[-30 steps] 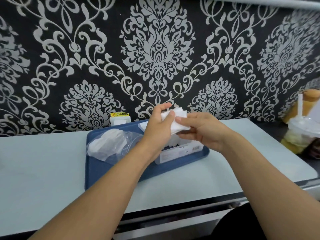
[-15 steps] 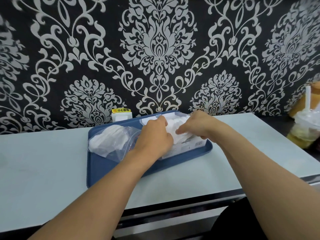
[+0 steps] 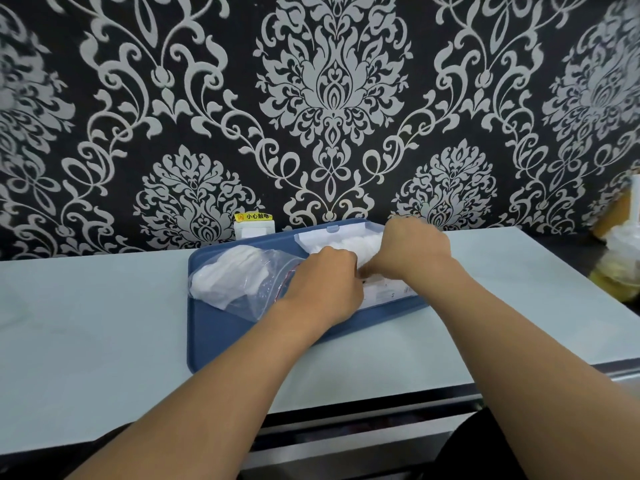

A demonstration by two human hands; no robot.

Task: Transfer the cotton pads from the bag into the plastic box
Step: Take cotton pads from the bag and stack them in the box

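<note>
A black wall (image 3: pixel 104 46) with a grey-white ornamental pattern fills the upper half of the frame. Below it a pale counter (image 3: pixel 86 341) runs across the middle. A blue tray (image 3: pixel 221 341) lies on the counter at centre. On the tray's left part rests a clear plastic bag (image 3: pixel 256 292) with white cotton pads (image 3: pixel 225 278) inside. On the tray's right part, toward the wall, stands the clear plastic box (image 3: pixel 388 296), its lid tab at the far edge, with a loose heap of pads showing white inside it.

Both hands reach into the box from the lower frame. The left hand (image 3: pixel 325 285) is curled, knuckles up, at the box's near left side, just beside the bag's mouth. The right hand (image 3: pixel 412 251) bends down over the pads in the box, fingers hidden below; whether either hand grips pads cannot be told.

A drink cup (image 3: pixel 620 258) sits at the right edge. A small white socket with a yellow label (image 3: pixel 253 226) sits on the wall behind the tray.
</note>
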